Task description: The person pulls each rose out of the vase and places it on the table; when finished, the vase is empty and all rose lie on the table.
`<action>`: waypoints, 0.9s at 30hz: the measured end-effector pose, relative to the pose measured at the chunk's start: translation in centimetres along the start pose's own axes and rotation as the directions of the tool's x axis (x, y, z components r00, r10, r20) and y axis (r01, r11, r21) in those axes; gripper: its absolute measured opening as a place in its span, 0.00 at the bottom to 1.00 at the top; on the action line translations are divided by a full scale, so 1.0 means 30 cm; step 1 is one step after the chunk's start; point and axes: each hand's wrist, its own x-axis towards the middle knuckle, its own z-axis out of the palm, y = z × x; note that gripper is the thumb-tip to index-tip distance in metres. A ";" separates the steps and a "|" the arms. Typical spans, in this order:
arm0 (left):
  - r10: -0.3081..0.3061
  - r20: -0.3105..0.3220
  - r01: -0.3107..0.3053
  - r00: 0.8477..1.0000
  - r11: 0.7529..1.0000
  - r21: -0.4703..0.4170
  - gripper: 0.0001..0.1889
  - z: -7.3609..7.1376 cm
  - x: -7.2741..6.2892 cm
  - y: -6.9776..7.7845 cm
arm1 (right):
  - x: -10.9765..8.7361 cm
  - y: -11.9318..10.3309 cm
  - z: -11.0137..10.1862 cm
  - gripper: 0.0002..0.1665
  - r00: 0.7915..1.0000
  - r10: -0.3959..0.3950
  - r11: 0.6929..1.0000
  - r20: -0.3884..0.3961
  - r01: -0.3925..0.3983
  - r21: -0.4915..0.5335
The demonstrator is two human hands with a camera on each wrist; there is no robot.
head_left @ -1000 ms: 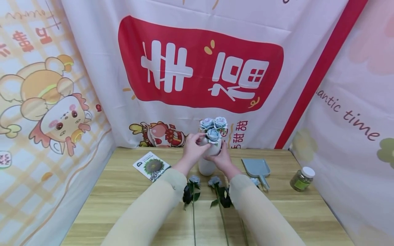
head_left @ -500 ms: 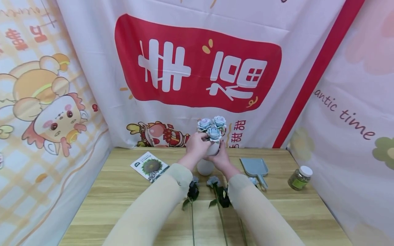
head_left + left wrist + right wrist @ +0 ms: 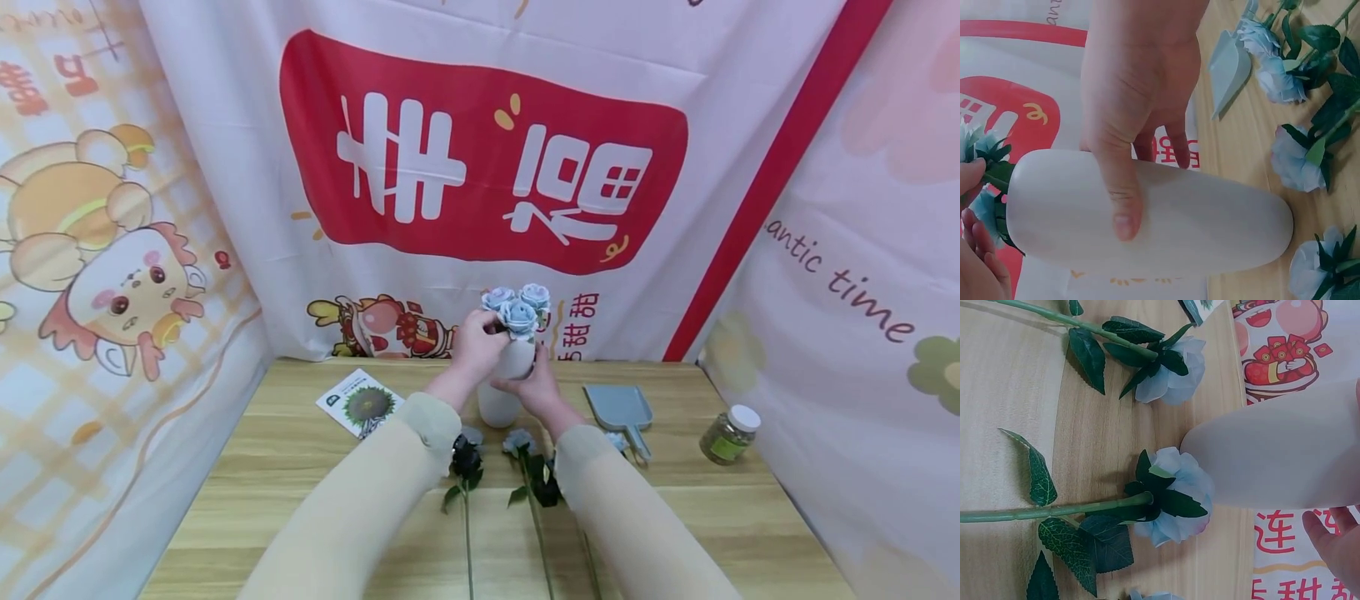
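A white vase (image 3: 498, 408) stands on the wooden table with several pale blue roses (image 3: 519, 315) in its mouth. My left hand (image 3: 477, 346) is at the rim, and its thumb and fingers pinch a rose just beneath the bloom, as the left wrist view shows at its edge. My right hand (image 3: 536, 385) grips the vase's body from the right; its thumb (image 3: 1124, 212) lies across the white wall and the fingers pass behind. In the right wrist view, a blue rose on the table (image 3: 1179, 494) overlaps the vase's base.
More roses (image 3: 519, 442) lie on the table before the vase, stems toward me, partly under my sleeves. A card with a round spiky plant picture (image 3: 363, 404) lies left. On the right are a grey-blue dustpan (image 3: 618, 407) and a white-lidded jar (image 3: 731, 435). A printed cloth hangs behind.
The front rose has risen a little, and my left hand has shifted slightly up with it. My right hand keeps its grip on the vase. The view has turned slightly.
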 end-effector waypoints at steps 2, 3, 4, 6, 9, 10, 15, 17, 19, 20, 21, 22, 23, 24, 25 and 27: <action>-0.003 -0.035 0.001 0.999 0.998 -0.058 0.04 -0.010 0.003 0.018 | 0.000 -0.002 0.002 0.64 1.000 0.001 1.000 0.000 -0.001 -0.003; -0.001 -0.052 -0.003 0.999 0.996 -0.085 0.04 -0.017 0.006 0.032 | 0.000 -0.003 0.003 0.64 1.000 0.001 1.000 0.000 -0.001 -0.005; 0.006 -0.068 -0.013 0.998 0.994 -0.110 0.04 -0.024 0.009 0.048 | 0.001 -0.004 0.004 0.64 1.000 0.005 1.000 -0.001 -0.005 -0.009; 0.023 -0.094 -0.037 0.995 0.988 -0.148 0.05 -0.043 0.016 0.090 | 0.001 -0.006 0.005 0.64 1.000 0.014 1.000 -0.005 -0.014 -0.009; 0.051 -0.113 -0.073 0.992 0.977 -0.200 0.09 -0.078 0.021 0.156 | 0.003 -0.008 0.005 0.63 0.999 0.031 0.999 -0.016 -0.031 -0.007; 0.056 -0.114 -0.080 0.992 0.972 -0.220 0.10 -0.091 0.021 0.176 | 0.003 -0.008 0.005 0.63 0.999 0.031 0.999 -0.018 -0.032 -0.007; 0.049 -0.063 -0.066 0.997 0.952 -0.300 0.15 -0.144 0.015 0.245 | 0.003 -0.005 -0.002 0.63 1.000 0.009 1.000 -0.029 -0.009 -0.018; 0.044 -0.031 -0.051 0.999 0.953 -0.300 0.16 -0.149 0.015 0.246 | 0.001 -0.003 -0.004 0.62 1.000 -0.008 1.000 -0.030 0.007 -0.023; 0.048 -0.012 -0.049 0.999 0.959 -0.281 0.16 -0.145 0.021 0.230 | 0.001 0.000 -0.006 0.62 0.999 -0.021 0.999 -0.032 0.020 -0.031; 0.045 -0.004 -0.044 0.999 0.962 -0.269 0.16 -0.139 0.024 0.217 | 0.001 0.002 -0.006 0.62 0.999 -0.032 0.999 -0.032 0.031 -0.034; 0.040 -0.003 -0.040 0.999 0.965 -0.258 0.16 -0.132 0.028 0.201 | 0.001 0.003 -0.005 0.61 0.999 -0.039 0.999 -0.031 0.038 -0.036; 0.035 0.002 -0.033 0.999 0.969 -0.247 0.16 -0.125 0.030 0.185 | 0.001 0.004 -0.003 0.61 0.999 -0.044 0.998 -0.031 0.043 -0.038; 0.027 0.006 -0.025 1.000 0.972 -0.234 0.17 -0.118 0.032 0.170 | 0.002 0.004 -0.002 0.60 0.999 -0.046 0.998 -0.030 0.044 -0.038; 0.017 0.010 -0.014 1.000 0.975 -0.222 0.18 -0.111 0.033 0.155 | 0.003 0.005 -0.001 0.60 0.999 -0.045 0.998 -0.031 0.044 -0.038; 0.002 0.015 0.001 1.000 0.978 -0.208 0.19 -0.104 0.034 0.141 | 0.003 0.004 0.001 0.60 0.998 -0.045 0.998 -0.032 0.043 -0.036; -0.024 0.022 0.028 0.999 0.983 -0.181 0.21 -0.093 0.036 0.116 | 0.003 0.003 0.004 0.60 0.999 -0.043 0.999 -0.031 0.042 -0.034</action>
